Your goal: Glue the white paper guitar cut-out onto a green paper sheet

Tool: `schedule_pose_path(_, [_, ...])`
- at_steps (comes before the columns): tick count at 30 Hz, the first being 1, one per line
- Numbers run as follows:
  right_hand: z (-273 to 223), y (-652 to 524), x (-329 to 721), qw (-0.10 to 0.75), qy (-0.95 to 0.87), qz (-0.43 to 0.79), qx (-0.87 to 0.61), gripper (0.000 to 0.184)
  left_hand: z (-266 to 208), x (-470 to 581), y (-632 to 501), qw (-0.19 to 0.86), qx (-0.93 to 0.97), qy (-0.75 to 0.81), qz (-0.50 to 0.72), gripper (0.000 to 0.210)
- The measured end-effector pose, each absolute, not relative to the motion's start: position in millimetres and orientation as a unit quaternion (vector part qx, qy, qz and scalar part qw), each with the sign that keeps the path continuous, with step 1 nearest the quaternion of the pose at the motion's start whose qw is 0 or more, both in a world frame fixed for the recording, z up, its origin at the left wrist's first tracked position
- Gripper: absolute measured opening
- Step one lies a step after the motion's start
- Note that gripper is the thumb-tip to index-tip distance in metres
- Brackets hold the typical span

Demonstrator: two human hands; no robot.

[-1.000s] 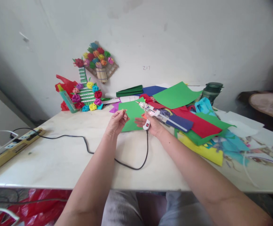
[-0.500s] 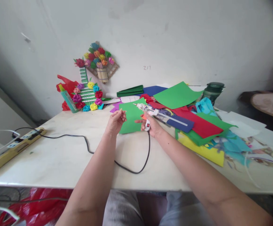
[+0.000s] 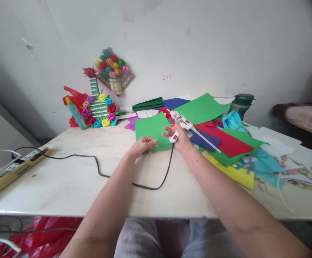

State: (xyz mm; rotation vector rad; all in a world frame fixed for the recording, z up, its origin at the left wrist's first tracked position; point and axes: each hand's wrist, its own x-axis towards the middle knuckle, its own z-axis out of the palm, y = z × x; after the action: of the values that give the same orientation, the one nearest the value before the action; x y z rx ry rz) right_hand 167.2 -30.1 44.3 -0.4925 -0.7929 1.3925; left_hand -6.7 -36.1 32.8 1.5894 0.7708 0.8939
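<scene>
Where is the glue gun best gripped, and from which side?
By the white handle, I'd say, coming from the right, as the right hand does. The nozzle points away to the far left, clear of that hand; the glue stick juts out behind, so avoid both ends. The black cord leaves the handle's base.

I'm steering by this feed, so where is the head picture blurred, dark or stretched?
Head view throughout: lighting is soft; the upper right corner is dark; scraps at far right look blurred; the teal bottle's lettering is unreadable; the right forearm looks stretched; the glue gun's outline stays distinct.
</scene>
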Motion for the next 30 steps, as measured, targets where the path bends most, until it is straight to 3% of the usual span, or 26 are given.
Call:
schedule_pose_path(8, [38.0, -32.9, 153.4, 0.621, -0.338, 0.664, -0.245, 0.020, 37.5, -2.4, -30.8, 0.472, 0.599, 0.288, 0.579, 0.024])
schedule_pose_path(17, [33.8, -48.0, 138.0, 0.509, -0.417, 0.678, -0.328, 0.025, 44.8, -10.6, -28.3, 0.431, 0.527, 0.265, 0.683, 0.021])
schedule_pose_path(21, [36.9, -45.1, 139.1, 0.570, -0.430, 0.636, -0.294, 0.028, 41.1, -13.3, -26.0, 0.416, 0.550, 0.310, 0.654, 0.026])
schedule_pose_path(25, [36.1, -37.7, 144.0, 0.634, -0.404, 0.594, -0.286, 0.030, 37.5, -7.1, -29.7, 0.445, 0.613, 0.368, 0.539, 0.036])
schedule_pose_path(30, [33.6, -37.4, 144.0, 0.631, -0.417, 0.581, -0.300, 0.038, 37.8, 3.9, -37.3, 0.518, 0.640, 0.385, 0.417, 0.042])
